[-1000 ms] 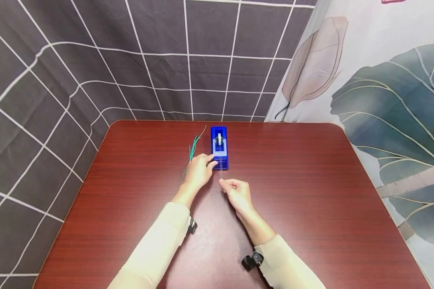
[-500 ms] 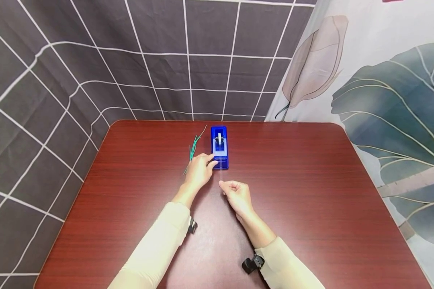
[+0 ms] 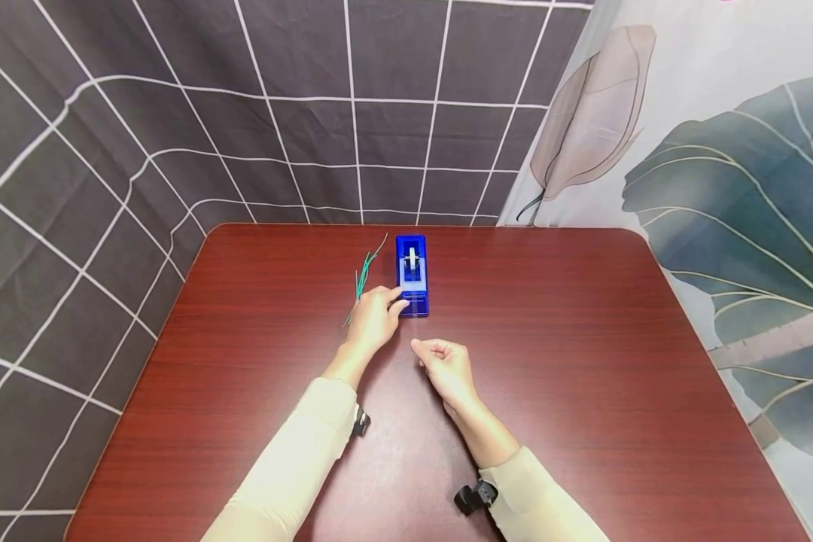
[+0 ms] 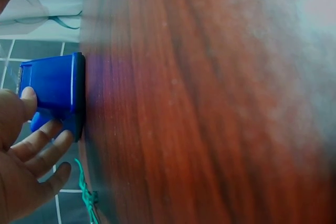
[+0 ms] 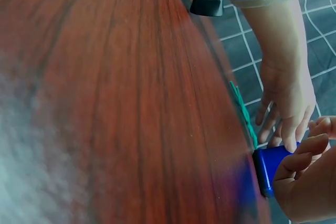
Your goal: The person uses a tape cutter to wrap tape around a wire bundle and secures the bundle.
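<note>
A blue tape dispenser [image 3: 412, 243] with a small tape roll [image 3: 412, 260] in it stands near the back of the table. My left hand [image 3: 373, 320] grips its left side near the front, thumb at the front end and other fingers along the side in the left wrist view. From the dispenser's front a faint clear strip of tape [image 3: 415, 325] runs towards me. My right hand [image 3: 446, 369] pinches the tape's end between thumb and forefinger, with the other fingers curled. In the right wrist view the right hand overlaps the blue dispenser [image 5: 270, 163].
Several green twist ties [image 3: 362, 278] lie in a loose bunch left of the dispenser, partly behind my left hand. The reddish-brown wooden table [image 3: 549, 316] meets a grey checked curtain [image 3: 312, 135] at its back and left. A leaf-patterned white curtain [image 3: 691, 248] hangs at the right.
My hands stay almost in place, the left on the dispenser and the right at the tape's end. The whole head view has shifted very slightly.
</note>
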A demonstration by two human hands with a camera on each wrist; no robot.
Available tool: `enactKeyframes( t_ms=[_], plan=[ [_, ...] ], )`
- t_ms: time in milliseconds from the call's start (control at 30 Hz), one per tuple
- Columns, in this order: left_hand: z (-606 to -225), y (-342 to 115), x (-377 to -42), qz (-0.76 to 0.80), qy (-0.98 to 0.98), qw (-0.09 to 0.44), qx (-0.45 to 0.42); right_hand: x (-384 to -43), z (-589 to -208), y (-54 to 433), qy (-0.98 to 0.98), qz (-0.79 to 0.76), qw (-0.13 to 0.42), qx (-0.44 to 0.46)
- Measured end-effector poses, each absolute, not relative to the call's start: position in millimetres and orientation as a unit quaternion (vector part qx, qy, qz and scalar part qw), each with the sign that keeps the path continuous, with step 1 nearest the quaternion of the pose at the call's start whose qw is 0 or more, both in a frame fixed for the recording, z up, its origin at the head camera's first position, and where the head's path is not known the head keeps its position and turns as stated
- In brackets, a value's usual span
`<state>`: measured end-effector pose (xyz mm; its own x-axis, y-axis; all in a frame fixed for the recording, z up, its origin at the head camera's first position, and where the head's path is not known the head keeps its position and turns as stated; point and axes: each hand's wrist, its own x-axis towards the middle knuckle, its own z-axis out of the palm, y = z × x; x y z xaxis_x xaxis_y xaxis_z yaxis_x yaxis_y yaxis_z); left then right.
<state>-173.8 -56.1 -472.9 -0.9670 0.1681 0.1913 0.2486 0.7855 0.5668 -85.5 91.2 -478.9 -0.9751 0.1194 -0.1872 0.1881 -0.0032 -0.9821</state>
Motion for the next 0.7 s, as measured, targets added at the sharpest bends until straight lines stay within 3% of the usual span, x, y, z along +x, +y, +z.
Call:
enactKeyframes(
  t_ms=[700],
  plan=[
    [-472.4,-55.9,-174.0,-0.310,-0.943,0.062,-0.104,-79.8,-476.8,91.8,0.717,-0.688,0.027,0.106]
  ],
)
